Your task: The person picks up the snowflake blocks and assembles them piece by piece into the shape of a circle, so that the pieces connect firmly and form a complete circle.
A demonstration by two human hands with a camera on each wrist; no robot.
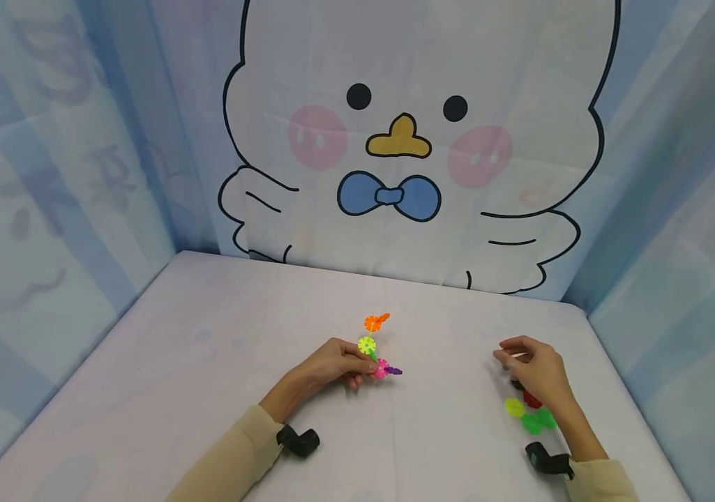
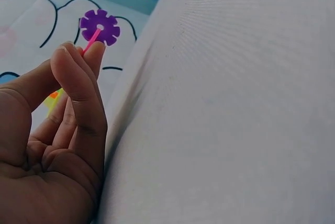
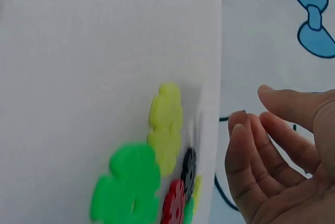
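My left hand [image 1: 337, 362] pinches a chain of notched plastic snowflake discs between thumb and fingers, above the table. The chain has orange discs [image 1: 372, 323] at its top, then a yellow disc [image 1: 366, 345], a green one, a pink disc [image 1: 381, 369] at the fingertips and a purple disc [image 1: 394, 371] at the end. In the left wrist view, the purple disc [image 2: 111, 29] is slotted onto the pink one. Over the loose discs on the right hovers my right hand [image 1: 538, 369], fingers loosely bent and thumb apart, nothing seen between them.
Loose discs lie on the table [image 1: 257, 307] below the right hand: a yellow disc [image 1: 515, 408], green discs [image 1: 531, 424], a red disc [image 1: 531, 400] and a black disc [image 3: 188, 169]. Printed curtains [image 1: 68, 174] surround the table at the back and sides.
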